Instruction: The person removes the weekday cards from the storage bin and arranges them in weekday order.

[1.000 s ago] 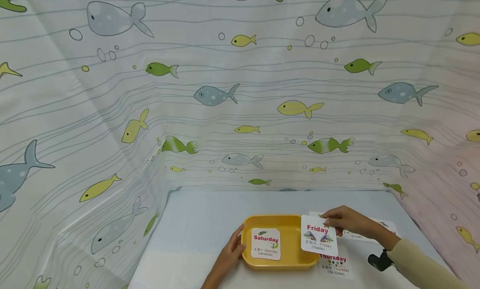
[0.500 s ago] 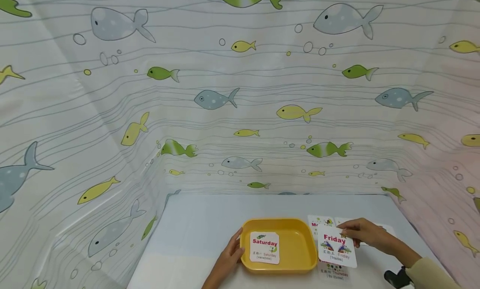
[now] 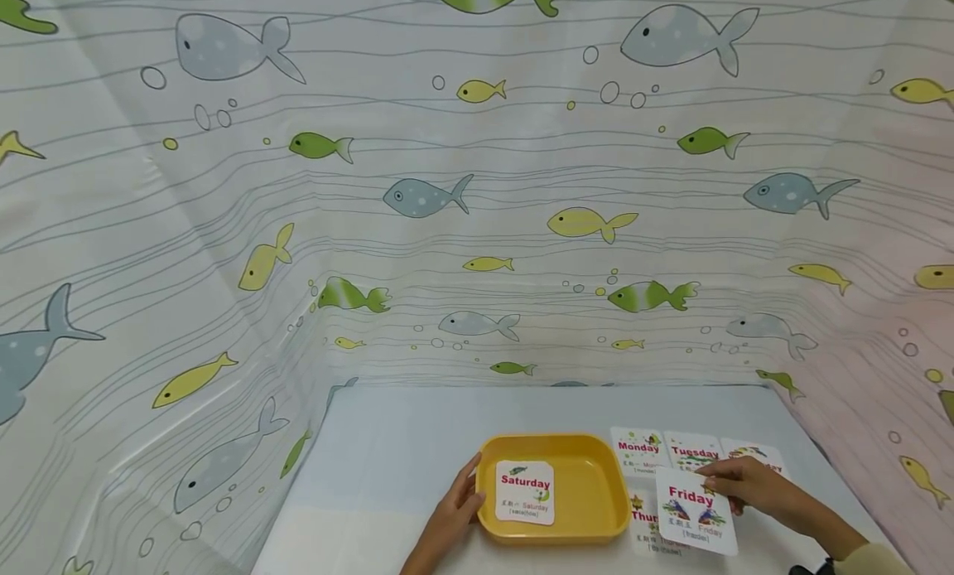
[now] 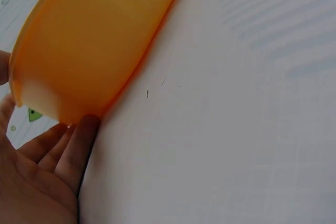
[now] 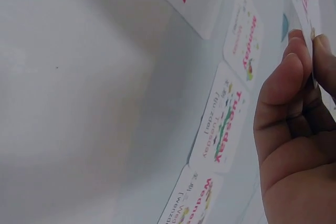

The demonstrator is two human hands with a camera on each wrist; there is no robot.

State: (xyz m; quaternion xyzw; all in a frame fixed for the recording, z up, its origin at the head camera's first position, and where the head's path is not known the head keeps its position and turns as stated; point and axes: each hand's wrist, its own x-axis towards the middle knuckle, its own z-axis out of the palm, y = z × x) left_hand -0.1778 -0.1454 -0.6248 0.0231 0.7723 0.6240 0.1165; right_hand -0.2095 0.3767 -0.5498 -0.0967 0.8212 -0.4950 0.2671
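My right hand (image 3: 753, 488) pinches a white "Friday" card (image 3: 689, 517) by its top right corner, thumb on one face and fingers on the other. In the head view this card overlaps the right part of the "Thursday" card (image 3: 647, 540). My left hand (image 3: 456, 504) touches the left side of a yellow tray (image 3: 596, 532), fingers against its outer wall and rim. Inside the tray lies a "Saturday" card (image 3: 525, 492). Behind the held card, a row has "Monday" (image 3: 638, 449), "Tuesday" (image 3: 693, 449) and "Wednesday" (image 5: 191, 203) cards, the last partly behind my right hand.
All this stands on a white table (image 3: 387, 459). A fish-patterned cloth (image 3: 522, 268) rises behind it and along both sides. A dark object (image 3: 812, 568) shows by the right sleeve (image 3: 868, 560) at the bottom edge.
My right hand has carried the "Friday" card rightward from over the tray's right edge to beside the "Thursday" card, uncovering "Monday" and "Tuesday". The left hand stays at the tray.
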